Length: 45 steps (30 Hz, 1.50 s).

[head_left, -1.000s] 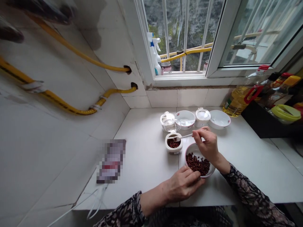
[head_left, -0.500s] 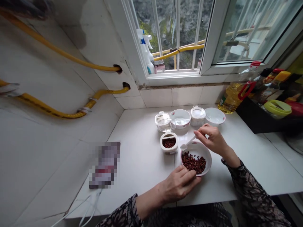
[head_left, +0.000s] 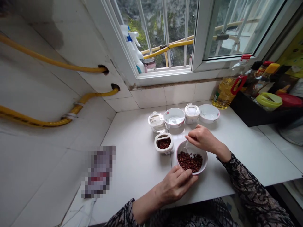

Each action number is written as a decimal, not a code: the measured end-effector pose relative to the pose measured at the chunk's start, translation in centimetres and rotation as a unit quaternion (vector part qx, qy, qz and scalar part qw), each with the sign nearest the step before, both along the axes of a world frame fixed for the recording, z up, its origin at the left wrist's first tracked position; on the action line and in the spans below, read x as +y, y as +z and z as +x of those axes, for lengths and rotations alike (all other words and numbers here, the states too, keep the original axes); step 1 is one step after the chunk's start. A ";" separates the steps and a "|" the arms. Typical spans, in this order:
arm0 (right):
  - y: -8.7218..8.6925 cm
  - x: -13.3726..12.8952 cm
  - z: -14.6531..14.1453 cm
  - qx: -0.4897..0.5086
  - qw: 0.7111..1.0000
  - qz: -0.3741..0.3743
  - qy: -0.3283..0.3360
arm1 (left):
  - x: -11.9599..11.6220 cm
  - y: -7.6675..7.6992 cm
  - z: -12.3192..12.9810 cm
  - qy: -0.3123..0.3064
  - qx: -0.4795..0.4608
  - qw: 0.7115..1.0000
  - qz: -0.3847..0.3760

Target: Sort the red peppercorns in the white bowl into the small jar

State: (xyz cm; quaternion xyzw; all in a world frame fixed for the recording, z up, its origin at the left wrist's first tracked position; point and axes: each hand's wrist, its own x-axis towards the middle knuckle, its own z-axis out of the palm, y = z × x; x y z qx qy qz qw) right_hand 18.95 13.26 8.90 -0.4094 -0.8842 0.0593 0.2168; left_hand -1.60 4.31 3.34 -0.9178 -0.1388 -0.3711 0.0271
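A white bowl (head_left: 204,157) with a pink rim holds dark red peppercorns (head_left: 190,162). My left hand (head_left: 176,186) is closed on the bowl's near left rim. Above its far side, my right hand (head_left: 201,137) pinches a small white spoon (head_left: 187,144), whose lower end reaches down inside the bowl by the peppercorns. Just left of the bowl stands a square white jar (head_left: 163,150) with its clear lid (head_left: 159,125) raised, and more peppercorns lie inside it.
Behind are a lidded jar (head_left: 155,118), a white bowl (head_left: 174,123), another lidded jar (head_left: 192,118) and a second white bowl (head_left: 209,118). An oil bottle (head_left: 223,91) and a black condiment rack (head_left: 248,113) stand at right. A blurred item (head_left: 99,171) lies at left.
My right hand has lowered the spoon from above the bowl's far left rim to inside the bowl. My left hand stays on the rim. The view has shifted slightly.
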 end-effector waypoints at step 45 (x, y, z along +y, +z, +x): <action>0.3 -1.0 -3.4 0.366 0.913 -0.098 -0.151 | -0.1 -0.3 -0.2 0.002 0.026 1.000 0.002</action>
